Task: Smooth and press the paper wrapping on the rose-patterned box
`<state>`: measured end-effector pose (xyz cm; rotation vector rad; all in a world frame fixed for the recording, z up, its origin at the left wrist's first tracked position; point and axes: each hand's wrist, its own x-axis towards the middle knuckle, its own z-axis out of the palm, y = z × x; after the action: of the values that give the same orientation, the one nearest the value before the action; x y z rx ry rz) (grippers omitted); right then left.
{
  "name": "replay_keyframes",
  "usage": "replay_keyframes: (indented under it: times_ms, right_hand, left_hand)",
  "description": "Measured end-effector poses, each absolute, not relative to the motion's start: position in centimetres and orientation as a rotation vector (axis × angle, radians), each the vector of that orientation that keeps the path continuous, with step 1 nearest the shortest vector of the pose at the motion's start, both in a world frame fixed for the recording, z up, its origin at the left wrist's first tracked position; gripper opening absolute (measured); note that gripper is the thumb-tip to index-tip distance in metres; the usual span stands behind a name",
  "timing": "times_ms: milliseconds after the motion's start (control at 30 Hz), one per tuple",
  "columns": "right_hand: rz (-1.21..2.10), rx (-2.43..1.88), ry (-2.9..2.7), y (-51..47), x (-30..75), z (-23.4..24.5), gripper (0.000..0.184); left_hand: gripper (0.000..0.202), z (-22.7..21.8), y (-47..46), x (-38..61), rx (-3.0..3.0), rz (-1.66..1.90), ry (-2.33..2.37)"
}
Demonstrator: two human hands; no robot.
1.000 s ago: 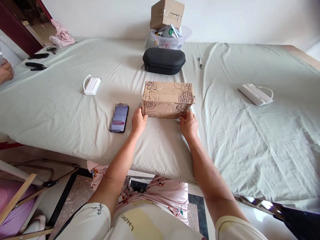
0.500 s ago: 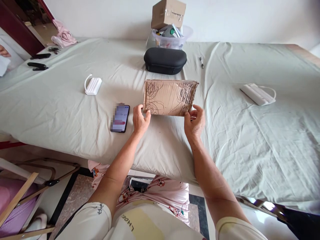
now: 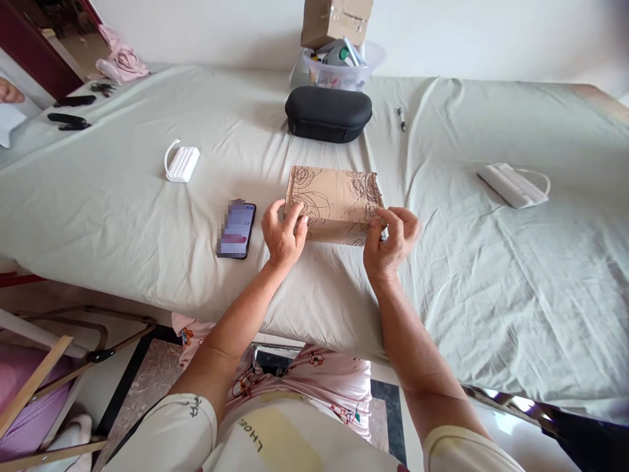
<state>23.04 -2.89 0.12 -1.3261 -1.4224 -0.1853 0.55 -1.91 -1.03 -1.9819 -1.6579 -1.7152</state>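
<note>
A cardboard box (image 3: 335, 200) covered in dark scribbles lies near the front edge of a table draped in a pale green sheet (image 3: 147, 216). My left hand (image 3: 282, 235) grips its near left corner, fingers curled over the top. My right hand (image 3: 390, 240) holds the near right corner, fingers wrapped round the edge. A phone (image 3: 236, 230) with a lit screen lies just left of my left hand.
A black oval case (image 3: 328, 113) sits behind the box, then a clear tub (image 3: 339, 73) under another cardboard box (image 3: 335, 19). A white pack (image 3: 181, 163) lies left, another white pack (image 3: 511, 184) right, a pen (image 3: 401, 118) behind. Another person's hand (image 3: 10, 92) shows far left.
The box was lifted and tilted up on edge, then turned toward me and lowered. Both hands shifted from its lower corners to grip over its near corners.
</note>
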Motion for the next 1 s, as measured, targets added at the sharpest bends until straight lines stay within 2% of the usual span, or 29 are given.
replay_keyframes:
  times_ms: [133, 433, 733, 867, 1000]
  right_hand:
    - [-0.193, -1.323, -1.603, -3.5, 21.3, -0.3, 0.024]
    - [-0.255, -1.3, -1.727, -3.9, 19.1, -0.5, 0.036]
    - [-0.211, -1.322, -1.509, -2.5, 22.7, -0.1, 0.018]
    - [-0.146, -1.266, -1.428, -2.3, 23.0, -0.2, 0.013]
    - [-0.06, -1.249, -1.392, -2.1, 22.9, -0.6, 0.013]
  left_hand:
    - [0.028, -1.0, -2.4, 1.4, -2.069, -1.661, -1.531]
    - [0.03, -1.2, -3.0, 2.7, -2.18, -1.54, -1.451]
    - [0.028, -1.4, -2.0, 1.6, -2.147, -1.684, -1.497]
    - [0.023, -1.7, -1.5, 0.8, -2.016, -1.804, -1.575]
    - [0.027, -2.0, -1.1, 0.3, -1.969, -1.861, -1.682]
